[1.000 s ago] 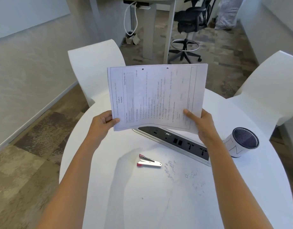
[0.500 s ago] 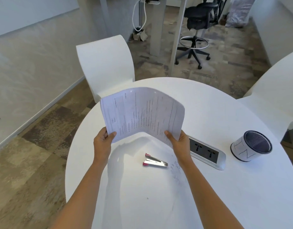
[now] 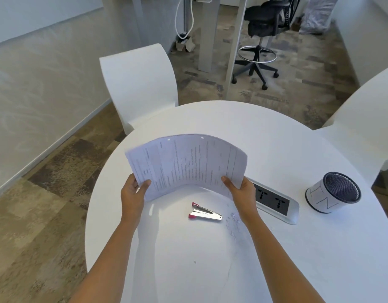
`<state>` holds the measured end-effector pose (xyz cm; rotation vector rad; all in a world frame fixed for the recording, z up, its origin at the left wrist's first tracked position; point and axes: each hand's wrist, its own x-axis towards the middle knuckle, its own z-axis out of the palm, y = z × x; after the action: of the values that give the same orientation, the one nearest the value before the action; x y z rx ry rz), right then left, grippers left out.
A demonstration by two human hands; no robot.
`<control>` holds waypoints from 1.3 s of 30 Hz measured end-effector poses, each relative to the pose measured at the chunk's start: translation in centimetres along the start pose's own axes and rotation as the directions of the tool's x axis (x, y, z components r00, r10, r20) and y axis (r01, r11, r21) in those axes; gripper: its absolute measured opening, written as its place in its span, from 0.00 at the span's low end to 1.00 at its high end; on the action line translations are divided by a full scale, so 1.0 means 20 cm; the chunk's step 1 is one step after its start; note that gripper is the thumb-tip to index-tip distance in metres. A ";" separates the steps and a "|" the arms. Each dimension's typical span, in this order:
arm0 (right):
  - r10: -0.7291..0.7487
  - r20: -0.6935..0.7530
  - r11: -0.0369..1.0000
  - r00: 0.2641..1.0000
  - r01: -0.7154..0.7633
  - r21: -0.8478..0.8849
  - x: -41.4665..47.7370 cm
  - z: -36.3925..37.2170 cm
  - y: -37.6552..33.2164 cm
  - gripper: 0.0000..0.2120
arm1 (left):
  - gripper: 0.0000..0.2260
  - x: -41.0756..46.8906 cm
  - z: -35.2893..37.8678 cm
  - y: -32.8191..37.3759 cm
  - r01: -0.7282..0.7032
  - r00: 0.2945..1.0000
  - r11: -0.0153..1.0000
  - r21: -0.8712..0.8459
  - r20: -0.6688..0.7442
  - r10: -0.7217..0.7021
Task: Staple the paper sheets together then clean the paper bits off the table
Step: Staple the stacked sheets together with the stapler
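Printed paper sheets (image 3: 188, 162) arch upward over the round white table (image 3: 276, 149), held at both lower corners. My left hand (image 3: 133, 193) grips the left corner, thumb on top. My right hand (image 3: 241, 191) grips the right corner. Below the arch, a small silver stapler with pink ends (image 3: 205, 214) lies on the table between my forearms. Tiny paper bits (image 3: 232, 223) are scattered just right of the stapler, partly behind my right forearm.
A power socket panel (image 3: 276, 201) is set into the table right of my right hand. A white-wrapped cup with a dark mesh inside (image 3: 333, 193) stands further right. White chairs (image 3: 138, 84) sit at the far left and right (image 3: 363, 110) of the table.
The sheets have come down from an upright, flat hold and now bow into an arch low over the table. Both hands moved lower and closer together; the view tilted down.
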<state>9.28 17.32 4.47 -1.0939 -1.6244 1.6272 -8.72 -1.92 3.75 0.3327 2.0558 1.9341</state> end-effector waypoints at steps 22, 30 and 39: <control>-0.041 -0.047 0.999 0.998 0.040 -0.006 0.10 -0.13 -0.10 0.10 | 0.04 0.09 -0.02 0.04 0.111 0.993 0.986 0.127 0.027 -0.115; -0.092 -0.037 0.978 0.995 0.083 -0.192 0.26 -0.29 -0.31 0.06 | 0.09 0.12 0.00 0.17 0.329 0.850 0.941 0.080 0.409 -0.332; -0.072 -0.023 0.969 0.997 0.064 -0.240 0.31 -0.35 -0.43 0.11 | 0.12 0.08 0.05 0.23 0.392 0.765 0.910 0.131 0.503 -0.402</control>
<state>10.93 26.90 12.63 -1.1615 -1.8520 1.3900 -9.93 -0.12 8.16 0.3435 1.6201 1.3766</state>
